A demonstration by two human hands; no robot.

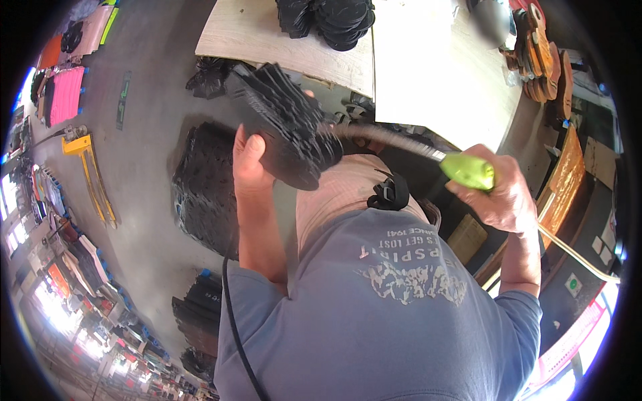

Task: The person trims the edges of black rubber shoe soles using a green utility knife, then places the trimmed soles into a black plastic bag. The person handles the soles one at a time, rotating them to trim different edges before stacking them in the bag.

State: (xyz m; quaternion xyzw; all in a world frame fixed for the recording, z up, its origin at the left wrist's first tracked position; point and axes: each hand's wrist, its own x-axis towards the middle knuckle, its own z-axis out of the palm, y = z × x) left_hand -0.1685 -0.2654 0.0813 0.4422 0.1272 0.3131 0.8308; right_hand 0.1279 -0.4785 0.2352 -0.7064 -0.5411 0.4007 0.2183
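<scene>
Left hand [251, 160] clamped on a fanned stack of black sole-shaped cut pieces [284, 130], thumb and fingers pressed against the near face of the stack, held up at chest height just below the edge of the wooden workbench [267, 40]; right hand [498, 194] wrapped around the green handle of a blow gun [468, 170], fingers closed tight on the grip, dark flexible nozzle [388, 139] reaching leftward and ending just beside the black stack; pale hose [575, 254] trailing from under the right hand toward the lower right; more black cut pieces piled on the bench top [334, 20], next to a white sheet [435, 60]; brown sole-shaped pieces stacked upright [538, 57] at the bench's far right; large black bundle [204, 190] on the grey floor, left of the left forearm; yellow pallet jack [90, 174] further left; pink mats [65, 93] near the upper left rim.
</scene>
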